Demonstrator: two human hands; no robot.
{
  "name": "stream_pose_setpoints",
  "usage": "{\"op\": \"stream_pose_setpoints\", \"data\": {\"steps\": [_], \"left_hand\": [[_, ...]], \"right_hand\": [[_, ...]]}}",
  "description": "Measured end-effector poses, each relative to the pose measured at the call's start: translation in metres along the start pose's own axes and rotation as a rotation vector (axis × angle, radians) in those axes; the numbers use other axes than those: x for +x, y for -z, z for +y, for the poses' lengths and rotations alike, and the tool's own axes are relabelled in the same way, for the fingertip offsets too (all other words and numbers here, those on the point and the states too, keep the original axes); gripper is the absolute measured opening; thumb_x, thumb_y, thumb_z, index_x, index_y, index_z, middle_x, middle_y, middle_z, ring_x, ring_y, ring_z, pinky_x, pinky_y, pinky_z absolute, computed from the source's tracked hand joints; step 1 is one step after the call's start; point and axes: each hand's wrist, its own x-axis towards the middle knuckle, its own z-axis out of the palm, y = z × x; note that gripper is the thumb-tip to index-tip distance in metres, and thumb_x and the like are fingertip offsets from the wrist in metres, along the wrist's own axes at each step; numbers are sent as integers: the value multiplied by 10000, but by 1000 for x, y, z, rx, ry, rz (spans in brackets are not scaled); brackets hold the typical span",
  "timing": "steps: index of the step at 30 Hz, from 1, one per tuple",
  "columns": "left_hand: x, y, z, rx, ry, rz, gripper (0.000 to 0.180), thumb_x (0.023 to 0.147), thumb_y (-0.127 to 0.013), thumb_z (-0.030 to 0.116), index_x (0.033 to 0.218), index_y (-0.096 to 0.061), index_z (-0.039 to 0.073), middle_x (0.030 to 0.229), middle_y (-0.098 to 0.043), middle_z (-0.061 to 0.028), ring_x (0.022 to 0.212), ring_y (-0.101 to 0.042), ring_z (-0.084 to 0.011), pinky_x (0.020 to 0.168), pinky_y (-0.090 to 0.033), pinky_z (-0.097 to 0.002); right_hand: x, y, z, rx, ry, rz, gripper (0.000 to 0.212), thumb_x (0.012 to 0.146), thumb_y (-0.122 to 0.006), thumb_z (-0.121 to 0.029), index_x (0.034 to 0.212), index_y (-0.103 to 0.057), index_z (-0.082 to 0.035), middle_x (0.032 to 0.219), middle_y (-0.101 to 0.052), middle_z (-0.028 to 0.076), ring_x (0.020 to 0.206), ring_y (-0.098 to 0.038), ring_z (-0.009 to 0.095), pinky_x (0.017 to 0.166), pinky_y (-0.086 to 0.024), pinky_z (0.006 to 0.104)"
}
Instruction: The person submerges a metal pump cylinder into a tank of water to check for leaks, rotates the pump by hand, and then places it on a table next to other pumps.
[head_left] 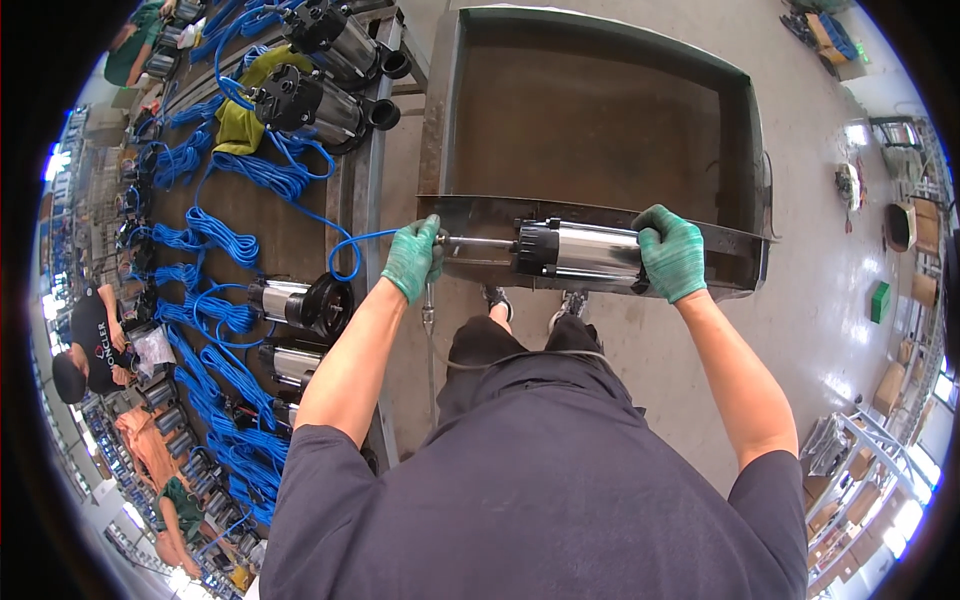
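A steel cylindrical pump motor (597,250) with a black ribbed end lies sideways across the near ledge of a water-filled metal tank (436,130). My right hand (672,252), in a green glove, is closed around the motor's right end. Thin metal rods (480,243) reach left from the black end. My left hand (412,258), gloved in green too, is closed at the rods' outer end, where a blue cable (365,240) also meets it. Its fingers partly hide what they grip. Below that hand hangs a metal hose fitting (429,312).
On the left, a workbench (350,195) bears coiled blue cables (225,240), several pumps (318,105) and a yellow-green cloth (240,125). A thin hose (520,354) crosses before my legs. Other people work at far left. Shelving (880,455) and boxes stand right.
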Motion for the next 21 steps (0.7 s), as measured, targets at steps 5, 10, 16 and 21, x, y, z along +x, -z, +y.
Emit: {"op": "stream_pose_setpoints", "data": {"steps": [5, 10, 16, 21], "left_hand": [[-3, -5, 1, 23, -9, 41, 311, 1099, -583, 383, 872, -574, 172, 573, -472, 61, 436, -378, -74, 402, -249, -262], [-4, -4, -1, 17, -16, 30, 321, 1101, -577, 391, 876, -578, 162, 568, -474, 58, 436, -383, -75, 401, -265, -264], [-19, 2, 2, -74, -69, 39, 265, 1089, -607, 376, 951, -647, 153, 660, -552, 41, 457, -397, -75, 420, -298, -253], [-55, -34, 30, -379, -315, -27, 149, 1058, -665, 249, 1010, -681, 109, 744, -546, 25, 528, -414, -77, 480, -331, -257]], "right_hand": [[2, 0, 2, -19, 6, 10, 142, 868, -601, -48, 910, -738, -48, 804, -728, 182, 709, -722, 331, 714, -583, 393], [2, -1, 6, -12, 35, 24, 140, 863, -604, -55, 901, -738, -56, 806, -727, 184, 707, -722, 337, 711, -582, 401], [-3, 2, 8, 28, 95, 22, 170, 872, -588, -43, 945, -741, -23, 801, -734, 181, 695, -717, 251, 709, -571, 349], [-20, 14, -21, -216, 586, 147, 202, 818, -708, -75, 1020, -702, -81, 883, -668, 149, 854, -659, 376, 793, -545, 497]]}}
